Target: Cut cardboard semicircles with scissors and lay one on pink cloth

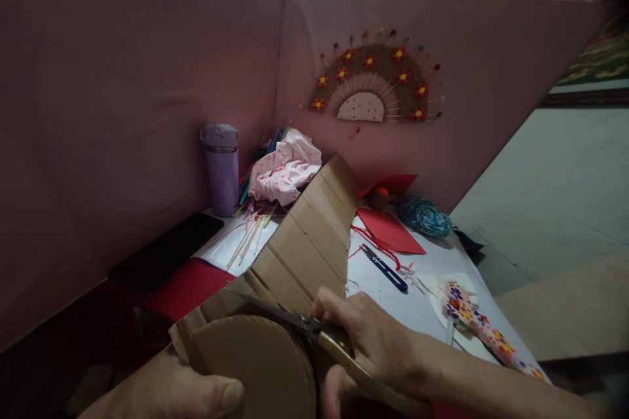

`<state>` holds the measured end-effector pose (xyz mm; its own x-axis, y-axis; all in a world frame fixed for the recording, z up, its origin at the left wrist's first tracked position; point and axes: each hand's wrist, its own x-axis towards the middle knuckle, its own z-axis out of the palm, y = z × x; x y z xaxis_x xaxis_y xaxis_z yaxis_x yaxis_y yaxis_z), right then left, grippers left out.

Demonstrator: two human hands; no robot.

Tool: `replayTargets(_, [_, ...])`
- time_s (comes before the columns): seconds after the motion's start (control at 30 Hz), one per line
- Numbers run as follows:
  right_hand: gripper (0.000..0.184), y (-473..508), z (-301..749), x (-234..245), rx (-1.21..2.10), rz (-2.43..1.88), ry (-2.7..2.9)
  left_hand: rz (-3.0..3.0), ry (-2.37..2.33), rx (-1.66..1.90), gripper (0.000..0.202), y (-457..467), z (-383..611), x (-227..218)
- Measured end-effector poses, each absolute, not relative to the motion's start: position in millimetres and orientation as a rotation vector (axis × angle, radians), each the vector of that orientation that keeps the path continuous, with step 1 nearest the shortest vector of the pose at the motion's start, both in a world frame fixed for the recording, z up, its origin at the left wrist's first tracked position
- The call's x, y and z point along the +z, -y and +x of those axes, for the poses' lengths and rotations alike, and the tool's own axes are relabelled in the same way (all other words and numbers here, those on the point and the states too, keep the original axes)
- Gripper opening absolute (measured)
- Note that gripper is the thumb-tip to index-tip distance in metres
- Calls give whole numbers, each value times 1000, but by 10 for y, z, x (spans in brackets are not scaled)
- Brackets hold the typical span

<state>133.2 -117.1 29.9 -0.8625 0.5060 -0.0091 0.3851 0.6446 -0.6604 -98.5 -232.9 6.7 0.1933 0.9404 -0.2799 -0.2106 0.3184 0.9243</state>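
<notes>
My right hand (366, 340) is closed round the handles of a pair of scissors (339, 347), whose blades point left across the cardboard just above a rounded edge. A brown sheet of cardboard (304, 242) with crease lines stretches from my hands toward the back of the table. At its near end lies a round cardboard piece (260, 366); I cannot tell whether it is a separate layer. My left hand (181, 383) grips the near left of the cardboard, thumb on top, its other fingers hidden underneath.
Thread snips (386, 268), red paper (390, 230) and blue yarn (425, 215) lie right of the cardboard. At left stand a purple tumbler (223, 170) and crumpled dotted fabric (287, 167) near thin sticks (246, 242). A flowered cardboard arch (373, 62) hangs on the pink partition (466, 46).
</notes>
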Motion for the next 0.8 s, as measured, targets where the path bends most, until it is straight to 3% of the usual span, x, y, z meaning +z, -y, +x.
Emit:
replayTargets(0.1, [65, 1154, 1306, 110, 974, -647, 2638, 876, -1082, 1038, 54, 2348, -978, 87])
replayTargets(0.23, [57, 1168, 1279, 19, 908, -636, 2635, 811, -1110, 1042, 51, 2409, -1012, 36])
replayTargets(0.37, [54, 1198, 1255, 177, 924, -703, 2678, 745, -1042, 1027, 49, 2449, -1048, -44])
replayTargets(0.6, [58, 1298, 1120, 581, 1131, -969, 2719, 794, -898, 1111, 63, 2416, -985, 0])
replayTargets(0.8, [58, 1236, 1026, 323, 1165, -828, 2635, 827, -863, 1102, 60, 2397, -962, -52])
